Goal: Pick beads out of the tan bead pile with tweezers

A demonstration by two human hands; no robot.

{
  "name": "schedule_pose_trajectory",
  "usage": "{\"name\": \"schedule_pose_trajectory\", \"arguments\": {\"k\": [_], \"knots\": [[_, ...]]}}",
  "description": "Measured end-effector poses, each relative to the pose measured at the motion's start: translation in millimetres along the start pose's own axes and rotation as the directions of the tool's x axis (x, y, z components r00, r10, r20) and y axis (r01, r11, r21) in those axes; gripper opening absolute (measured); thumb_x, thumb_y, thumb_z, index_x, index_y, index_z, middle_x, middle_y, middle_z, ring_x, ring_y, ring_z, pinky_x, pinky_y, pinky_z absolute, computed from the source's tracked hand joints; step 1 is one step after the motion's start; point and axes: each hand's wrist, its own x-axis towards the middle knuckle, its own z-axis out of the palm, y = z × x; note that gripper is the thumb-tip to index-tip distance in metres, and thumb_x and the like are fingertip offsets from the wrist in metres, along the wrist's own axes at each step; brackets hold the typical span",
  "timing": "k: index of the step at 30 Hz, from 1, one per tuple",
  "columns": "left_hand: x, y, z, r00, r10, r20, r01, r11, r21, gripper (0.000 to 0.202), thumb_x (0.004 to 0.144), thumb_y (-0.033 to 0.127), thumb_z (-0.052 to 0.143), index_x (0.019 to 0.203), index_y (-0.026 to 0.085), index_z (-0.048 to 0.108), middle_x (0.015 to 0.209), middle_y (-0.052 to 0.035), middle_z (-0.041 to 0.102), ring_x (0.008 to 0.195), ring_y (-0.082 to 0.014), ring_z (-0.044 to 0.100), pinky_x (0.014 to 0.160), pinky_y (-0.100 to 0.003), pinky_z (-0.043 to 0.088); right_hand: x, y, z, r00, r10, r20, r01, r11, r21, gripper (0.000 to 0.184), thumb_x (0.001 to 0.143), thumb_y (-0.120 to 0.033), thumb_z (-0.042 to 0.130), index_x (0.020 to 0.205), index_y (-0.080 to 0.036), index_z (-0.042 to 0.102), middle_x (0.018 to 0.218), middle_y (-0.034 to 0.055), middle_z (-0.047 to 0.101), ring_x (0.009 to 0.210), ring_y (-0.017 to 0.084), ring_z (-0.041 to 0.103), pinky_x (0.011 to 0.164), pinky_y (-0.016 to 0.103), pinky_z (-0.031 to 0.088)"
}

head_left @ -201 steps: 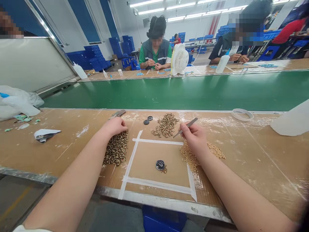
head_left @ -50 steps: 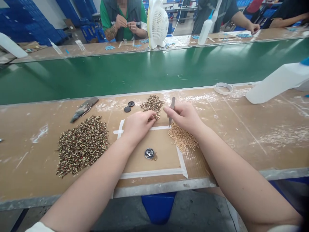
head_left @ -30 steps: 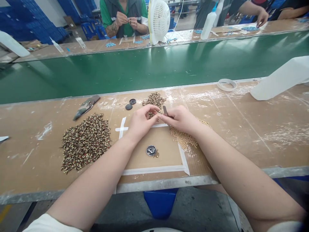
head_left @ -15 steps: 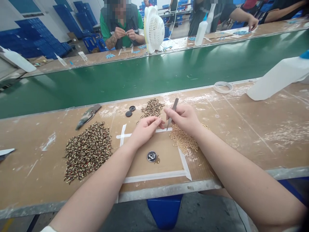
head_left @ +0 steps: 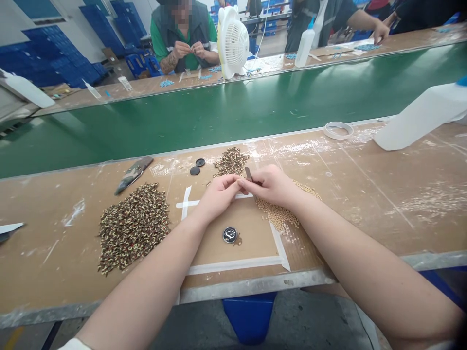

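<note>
My right hand point(head_left: 270, 185) is closed around a pair of metal tweezers point(head_left: 248, 174), whose flat end shows above the fingers; the tips are hidden. Its thumb meets the fingertips of my left hand point(head_left: 221, 193), which are pinched together; whatever they hold is too small or covered. Just beyond lies a small pile of dark and cream pieces point(head_left: 232, 160). Under and beside my right hand spreads a pile of beige beads point(head_left: 279, 214). Nearer to me, a small round dish with dark, shiny contents point(head_left: 229, 235) sits within white tape lines point(head_left: 237, 265).
A large pile of dark and cream pieces point(head_left: 134, 226) is on the left, with a camouflage-patterned sheath point(head_left: 134, 175) behind it. Two black discs point(head_left: 195, 170), a tape roll point(head_left: 338, 130) and a white bottle point(head_left: 412, 116) stand around. Beyond the green belt point(head_left: 182, 119), co-workers sit near a fan point(head_left: 233, 43).
My right hand has come left and slightly down to meet my left fingertips. The tweezers have tilted and are now mostly hidden by the hand. My left hand has barely moved.
</note>
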Motion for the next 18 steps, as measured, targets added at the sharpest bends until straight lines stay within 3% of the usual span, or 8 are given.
{"name": "schedule_pose_trajectory", "arguments": {"k": [7, 14, 18], "knots": [[2.6, -6.6, 1.0, 1.0, -0.008, -0.009, 0.007, 0.995, -0.096, 0.03, 0.093, 0.046, 0.061, 0.088, 0.017, 0.068, 0.06, 0.0047, 0.05, 0.048, -0.0065, 0.03, 0.048, -0.021, 0.026, 0.4, 1.1, 1.1, 0.999, 0.016, 0.036, -0.016, 1.0, 0.009, 0.046, 0.103, -0.043, 0.052, 0.066, -0.018, 0.064, 0.057, -0.002, 0.053, 0.054, 0.01, 0.04, 0.057, 0.03, 0.028], [3.3, -9.4, 0.5, 0.999, -0.037, 0.008, 0.037, 0.988, -0.152, 0.03, 0.094, 0.046, 0.063, 0.088, 0.017, 0.068, 0.057, 0.0055, 0.044, 0.047, -0.006, 0.028, 0.045, -0.021, 0.02, 0.7, 4.4, 3.2, 1.0, 0.008, 0.014, -0.008, 1.0, 0.006, 0.049, 0.102, -0.043, 0.054, 0.06, -0.018, 0.059, 0.051, -0.0042, 0.044, 0.051, 0.009, 0.037, 0.056, 0.03, 0.027], [2.2, -5.5, -0.8, 0.997, -0.055, 0.052, 0.062, 0.987, -0.151, 0.033, 0.096, 0.048, 0.061, 0.086, 0.017, 0.069, 0.057, 0.005, 0.043, 0.047, -0.006, 0.027, 0.046, -0.021, 0.019, 1.5, 3.0, 4.9, 0.993, 0.033, -0.115, -0.014, 0.987, 0.16, 0.052, 0.101, -0.047, 0.055, 0.058, -0.018, 0.059, 0.054, -0.002, 0.053, 0.054, 0.009, 0.045, 0.056, 0.029, 0.033]]}}
